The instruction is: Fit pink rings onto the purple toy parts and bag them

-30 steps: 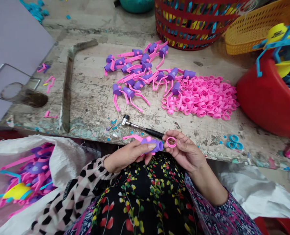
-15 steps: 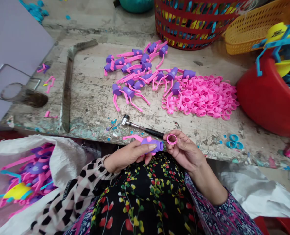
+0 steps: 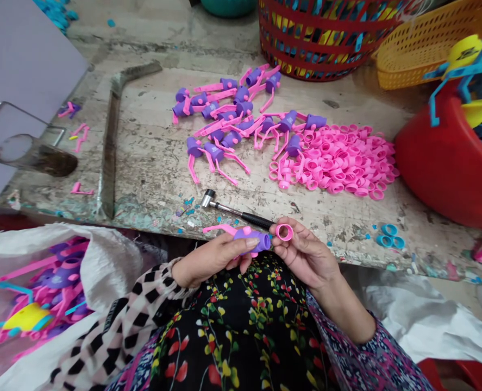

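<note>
My left hand (image 3: 228, 252) grips a purple plastic piece (image 3: 254, 242) with pink arms, its round open end facing right. Between the thumb and fingers of my right hand (image 3: 306, 252) is a pink plastic ring (image 3: 284, 232), held just right of that open end and apart from it. Behind the ring lies a small hammer (image 3: 236, 210) with a black handle, partly hidden by my right fingers. Farther back on the bench sit a heap of pink rings (image 3: 342, 160) and a spread of purple-and-pink pieces (image 3: 232, 117).
A bent metal bar (image 3: 109, 146) lies at the left of the bench (image 3: 155, 163). Several blue rings (image 3: 389, 236) are at the right, near a red tub (image 3: 448, 163). A red basket (image 3: 326, 43) stands behind; a white sack (image 3: 110, 260) of pieces is lower left.
The pink ring has turned in my right fingers, showing more of its inner wall, and has shifted slightly left. My left hand still holds the purple piece almost unmoved.
</note>
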### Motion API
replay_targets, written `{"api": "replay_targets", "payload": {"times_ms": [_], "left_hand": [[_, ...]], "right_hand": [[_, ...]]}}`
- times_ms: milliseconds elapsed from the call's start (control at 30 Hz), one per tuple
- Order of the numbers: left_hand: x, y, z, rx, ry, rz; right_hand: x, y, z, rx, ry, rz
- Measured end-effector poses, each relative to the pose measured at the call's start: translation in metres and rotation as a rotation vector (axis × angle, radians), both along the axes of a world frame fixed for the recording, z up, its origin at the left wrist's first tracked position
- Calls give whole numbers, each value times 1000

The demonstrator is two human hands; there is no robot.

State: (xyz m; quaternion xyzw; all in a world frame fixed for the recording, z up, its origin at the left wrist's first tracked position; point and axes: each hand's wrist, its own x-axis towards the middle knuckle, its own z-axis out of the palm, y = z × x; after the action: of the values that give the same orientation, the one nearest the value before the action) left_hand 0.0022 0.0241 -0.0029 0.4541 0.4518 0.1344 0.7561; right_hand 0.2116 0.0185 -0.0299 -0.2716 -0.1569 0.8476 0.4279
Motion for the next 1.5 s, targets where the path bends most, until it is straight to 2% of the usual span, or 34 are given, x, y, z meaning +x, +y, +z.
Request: {"api": "replay_targets", "payload": {"times_ms": [400, 700, 1300, 1500], "left_hand": [[1, 0, -1, 7, -14, 5], [2, -1, -4, 8, -15, -7], [1, -4, -13, -57, -92, 27], [1, -3, -15, -62, -62, 30]], "right_hand": [[-2, 0, -1, 28, -38, -46], [-3, 0, 1, 36, -197, -56], [-4, -3, 1, 205, -326, -69], [-4, -4, -1, 171, -382, -76]]}}
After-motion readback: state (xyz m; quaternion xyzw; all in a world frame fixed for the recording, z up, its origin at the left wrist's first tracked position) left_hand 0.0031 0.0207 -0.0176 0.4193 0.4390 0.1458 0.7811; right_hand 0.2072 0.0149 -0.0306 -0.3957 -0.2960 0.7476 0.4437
